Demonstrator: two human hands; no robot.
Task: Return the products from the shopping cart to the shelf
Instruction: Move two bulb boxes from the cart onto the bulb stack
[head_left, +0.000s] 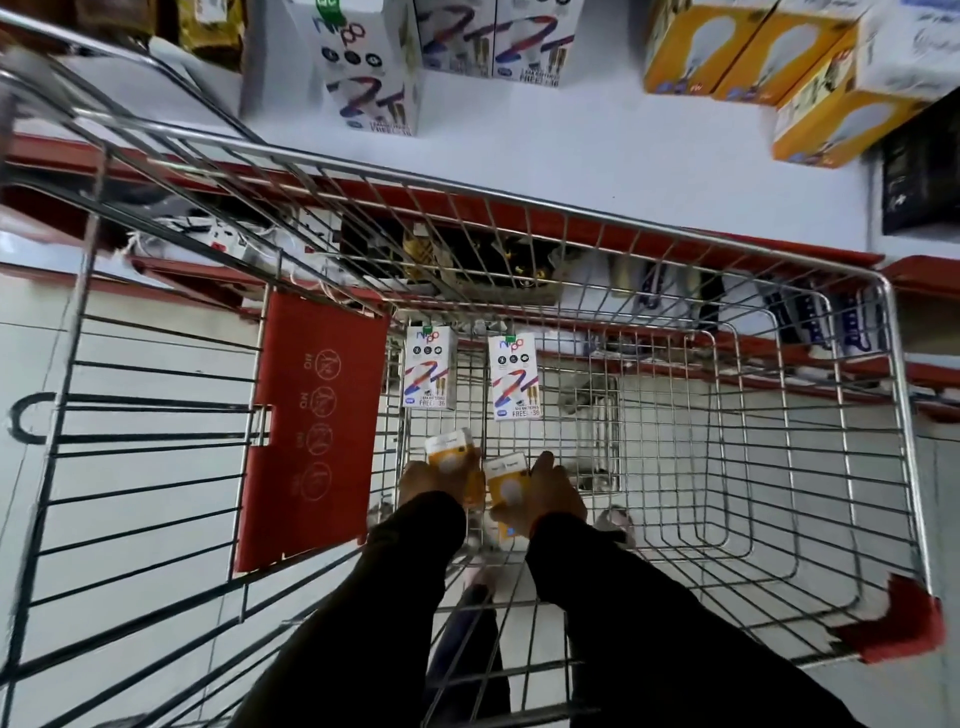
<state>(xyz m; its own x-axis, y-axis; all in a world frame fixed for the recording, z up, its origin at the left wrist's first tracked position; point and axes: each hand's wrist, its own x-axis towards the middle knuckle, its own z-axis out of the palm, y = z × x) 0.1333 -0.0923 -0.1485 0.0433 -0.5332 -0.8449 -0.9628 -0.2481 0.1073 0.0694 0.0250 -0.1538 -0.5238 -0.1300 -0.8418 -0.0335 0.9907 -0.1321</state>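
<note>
Both my hands reach down into the wire shopping cart (779, 467). My left hand (423, 480) grips a yellow bulb box (449, 449) at the cart's bottom. My right hand (553, 493) grips a second yellow bulb box (506, 488) right beside it. Two white boxes with red-blue swirls lie flat farther in: one white box (430, 375) on the left and another white box (514, 376) to its right. The white shelf (597, 145) beyond the cart holds matching white boxes (371, 67) and yellow bulb boxes (727, 52).
The cart's red child-seat flap (311, 431) hangs at the left inside the basket. A red corner guard (898, 623) caps the cart's near right corner. Lower shelves with red edges (675, 338) and assorted goods show through the wires. A black box (919, 171) stands at the shelf's right.
</note>
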